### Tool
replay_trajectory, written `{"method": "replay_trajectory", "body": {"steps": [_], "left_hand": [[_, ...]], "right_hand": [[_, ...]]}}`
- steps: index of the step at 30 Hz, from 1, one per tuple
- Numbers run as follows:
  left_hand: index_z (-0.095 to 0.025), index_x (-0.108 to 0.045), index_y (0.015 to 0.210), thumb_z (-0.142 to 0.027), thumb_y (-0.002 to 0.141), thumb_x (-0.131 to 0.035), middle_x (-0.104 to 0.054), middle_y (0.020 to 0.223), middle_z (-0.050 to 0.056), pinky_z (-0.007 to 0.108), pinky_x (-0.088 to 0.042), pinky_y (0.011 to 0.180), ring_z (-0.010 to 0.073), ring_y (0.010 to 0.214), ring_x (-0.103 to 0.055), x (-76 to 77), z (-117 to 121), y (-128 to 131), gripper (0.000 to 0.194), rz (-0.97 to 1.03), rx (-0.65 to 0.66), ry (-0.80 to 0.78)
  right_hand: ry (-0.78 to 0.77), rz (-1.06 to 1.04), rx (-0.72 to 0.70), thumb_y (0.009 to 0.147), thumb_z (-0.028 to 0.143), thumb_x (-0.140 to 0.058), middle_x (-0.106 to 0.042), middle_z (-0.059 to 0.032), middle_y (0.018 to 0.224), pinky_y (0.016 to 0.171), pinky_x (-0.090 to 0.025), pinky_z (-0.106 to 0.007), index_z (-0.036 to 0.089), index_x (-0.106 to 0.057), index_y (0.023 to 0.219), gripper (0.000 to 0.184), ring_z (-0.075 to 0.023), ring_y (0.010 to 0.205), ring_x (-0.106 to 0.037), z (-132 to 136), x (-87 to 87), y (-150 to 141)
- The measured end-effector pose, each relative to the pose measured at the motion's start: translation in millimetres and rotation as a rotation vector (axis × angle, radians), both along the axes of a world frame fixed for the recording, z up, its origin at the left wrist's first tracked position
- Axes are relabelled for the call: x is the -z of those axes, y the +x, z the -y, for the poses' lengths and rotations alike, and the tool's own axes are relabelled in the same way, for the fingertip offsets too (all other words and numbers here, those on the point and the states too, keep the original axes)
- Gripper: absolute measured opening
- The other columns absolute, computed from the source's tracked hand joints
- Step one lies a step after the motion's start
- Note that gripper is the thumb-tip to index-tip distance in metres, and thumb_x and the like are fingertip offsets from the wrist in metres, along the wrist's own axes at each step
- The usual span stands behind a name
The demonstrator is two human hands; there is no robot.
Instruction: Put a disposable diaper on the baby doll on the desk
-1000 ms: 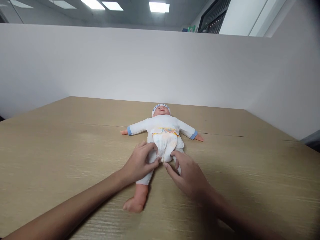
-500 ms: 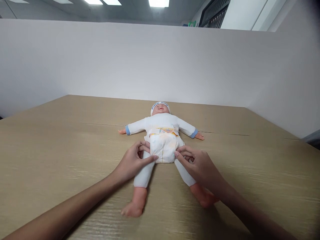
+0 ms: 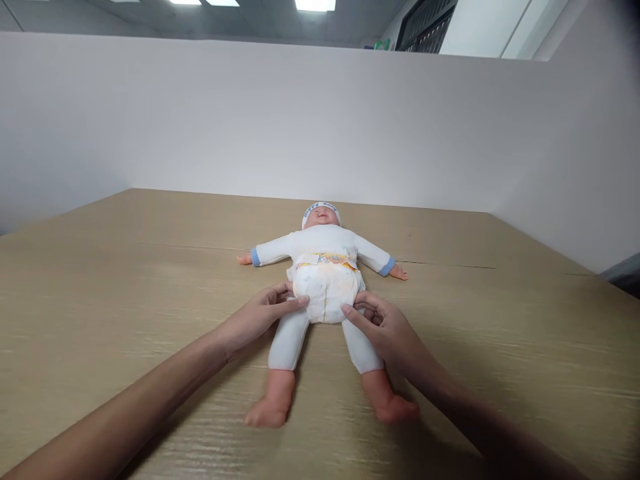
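Observation:
A baby doll in a white suit and cap lies on its back on the wooden table, arms spread, bare feet toward me. A white diaper with a yellow printed band wraps its hips. My left hand pinches the diaper's lower left edge by the doll's leg. My right hand pinches the lower right edge, fingers curled against the other leg. Both legs lie straight and slightly apart.
A white partition wall stands behind and to both sides of the table. A seam line runs across the tabletop behind the doll's arms. Ceiling lights and a dark shelf show above the partition.
The doll's right-side leg has come out from under my right hand and lies flat. Both hands have slid outward to the diaper's leg edges.

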State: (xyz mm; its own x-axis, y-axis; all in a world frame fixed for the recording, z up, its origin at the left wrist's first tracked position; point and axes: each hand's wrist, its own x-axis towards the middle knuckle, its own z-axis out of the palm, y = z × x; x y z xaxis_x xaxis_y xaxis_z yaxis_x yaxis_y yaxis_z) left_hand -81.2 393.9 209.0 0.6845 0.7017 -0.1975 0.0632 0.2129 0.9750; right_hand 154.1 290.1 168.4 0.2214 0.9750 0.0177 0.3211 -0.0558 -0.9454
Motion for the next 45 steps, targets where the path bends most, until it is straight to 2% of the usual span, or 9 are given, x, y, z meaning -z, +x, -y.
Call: {"method": "replay_trajectory", "body": {"steps": [4,7,13,20,25,29,32,39,45], "left_hand": [[-0.019,-0.073,0.115,-0.052,0.086,-0.085,-0.078,0.119,0.010,0.042,-0.054,0.100,0.0282,0.111,-0.071,13.5,-10.3,-0.2,0.045,0.040,0.019,0.029],[-0.020,-0.071,0.111,-0.053,0.087,-0.084,-0.077,0.110,0.008,0.040,-0.054,0.094,0.0259,0.103,-0.070,24.0,-15.9,0.7,0.043,0.072,0.023,0.075],[-0.018,-0.072,0.104,-0.053,0.088,-0.084,-0.072,0.093,0.003,0.031,-0.048,0.078,0.0193,0.087,-0.065,32.3,-14.2,3.5,0.040,0.084,-0.036,0.256],[-0.022,-0.077,0.111,-0.053,0.099,-0.070,-0.079,0.113,0.007,0.039,-0.052,0.096,0.0266,0.108,-0.069,27.9,0.5,-10.9,0.034,-0.079,-0.208,0.617],[-0.023,-0.076,0.110,-0.049,0.108,-0.056,-0.079,0.118,0.007,0.042,-0.048,0.102,0.0262,0.111,-0.067,19.9,-6.4,-17.9,0.033,-0.146,-0.364,0.963],[-0.023,-0.066,0.135,-0.043,0.110,-0.053,-0.070,0.142,0.010,0.044,-0.043,0.118,0.0264,0.134,-0.060,18.0,-29.8,-2.4,0.035,-0.087,-0.278,1.188],[-0.023,-0.063,0.142,-0.041,0.112,-0.048,-0.065,0.151,0.012,0.049,-0.037,0.126,0.0276,0.147,-0.053,22.2,-46.6,8.7,0.039,-0.043,-0.165,1.247],[-0.029,-0.053,0.160,-0.047,0.114,-0.035,-0.053,0.165,0.010,0.054,-0.031,0.130,0.0326,0.154,-0.045,33.0,-62.0,6.6,0.052,-0.065,0.033,1.260],[-0.036,-0.053,0.160,-0.055,0.114,-0.026,-0.054,0.164,0.007,0.053,-0.029,0.128,0.0341,0.150,-0.046,34.1,-66.1,7.4,0.057,-0.086,0.033,1.285]], "right_hand": [[0.033,0.202,0.097,0.093,0.064,-0.068,-0.043,0.0056,0.061,0.054,-0.029,-0.031,0.024,-0.074,0.096,0.040,-0.0152,0.057,-0.040,4.4,-5.4,-1.8],[0.159,0.386,0.158,0.094,0.060,-0.068,-0.050,0.0028,0.062,0.058,-0.033,-0.033,0.024,-0.077,0.091,0.037,-0.0176,0.060,-0.045,7.2,-7.0,-3.7],[0.388,0.495,0.182,0.097,0.050,-0.071,-0.068,-0.0054,0.101,0.066,-0.044,-0.036,0.023,-0.077,0.094,0.027,-0.0181,0.068,-0.052,2.8,7.4,-0.7],[0.514,0.522,0.154,0.102,0.042,-0.068,-0.065,-0.0030,0.095,0.069,-0.051,-0.037,0.024,-0.071,0.111,0.021,-0.0191,0.070,-0.056,9.3,15.2,12.7],[0.653,0.559,0.147,0.106,0.037,-0.059,-0.071,-0.0083,0.117,0.091,-0.057,-0.042,0.025,-0.065,0.123,0.021,-0.0251,0.101,-0.067,-0.7,12.8,39.3],[0.706,0.664,0.041,0.108,0.034,-0.054,-0.070,-0.0110,0.132,0.109,-0.051,-0.050,0.026,-0.062,0.133,0.028,-0.0298,0.125,-0.065,-34.0,10.5,57.4],[0.723,0.665,-0.004,0.108,0.036,-0.052,-0.070,-0.0122,0.134,0.111,-0.049,-0.050,0.025,-0.060,0.133,0.028,-0.0305,0.131,-0.064,-54.2,13.7,65.2],[0.728,0.518,0.062,0.105,0.037,-0.059,-0.067,-0.0050,0.104,0.092,-0.050,-0.041,0.026,-0.060,0.107,0.012,-0.0242,0.097,-0.063,-53.2,18.7,67.8],[0.446,0.383,-0.074,0.106,0.051,-0.058,-0.056,0.0018,0.083,0.072,-0.044,-0.033,0.025,-0.056,0.094,0.029,-0.0179,0.075,-0.051,-58.6,-12.1,57.3]]}}
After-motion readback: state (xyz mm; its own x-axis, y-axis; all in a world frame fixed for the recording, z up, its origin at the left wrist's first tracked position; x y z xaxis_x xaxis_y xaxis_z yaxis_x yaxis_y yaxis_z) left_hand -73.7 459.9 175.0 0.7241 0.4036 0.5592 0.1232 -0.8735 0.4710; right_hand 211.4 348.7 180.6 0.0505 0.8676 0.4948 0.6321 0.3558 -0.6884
